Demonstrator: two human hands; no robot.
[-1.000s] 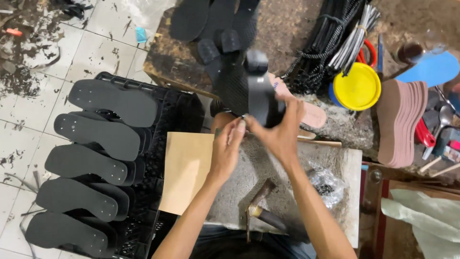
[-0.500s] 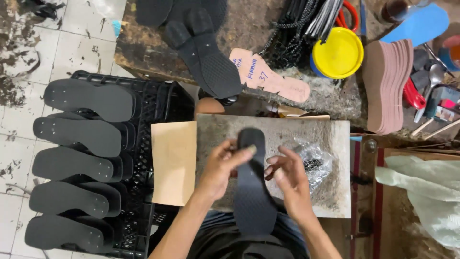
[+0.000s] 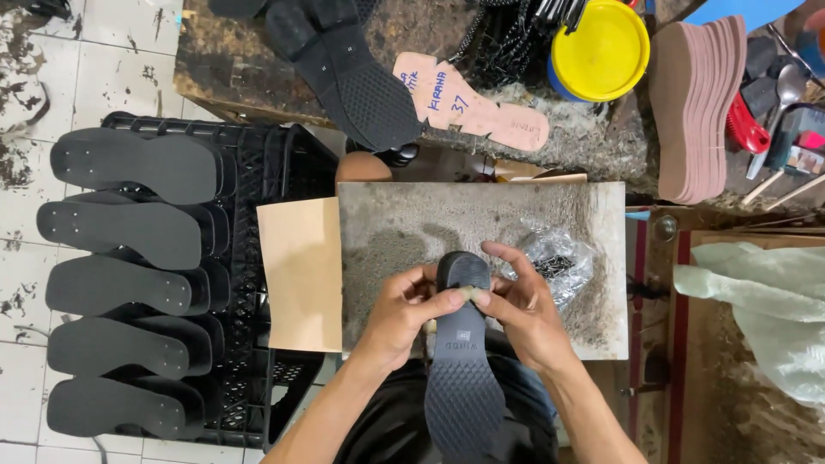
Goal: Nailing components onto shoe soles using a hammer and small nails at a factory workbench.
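Black moulded crate (image 3: 258, 172), left of the fingers, carrying five black soles (image 3: 129, 223) laid in a column on its top.
Grey stone slab (image 3: 404, 223), directly beyond and beneath the fingertips; a tan card sheet (image 3: 301, 275) lies against its left edge.
Stack of brown soles (image 3: 696, 103), far right and beyond the fingers, standing on edge.
Black treaded sole (image 3: 462, 387), tread side up, held upright over the lap, its heel end reaching onto the slab.
Left hand (image 3: 400, 314): fingers curled round the sole's left edge, thumb pressed across its waist.
Right hand (image 3: 524, 305): fingers closed on the right edge, thumb tip meeting the left thumb, possibly pinching something small; too small to tell.
Clear bag of small dark nails (image 3: 554, 262), just beyond the right fingers.
Step, by judgement: positioning the sole. The next move calls for a firm two-handed grip and exact placement.
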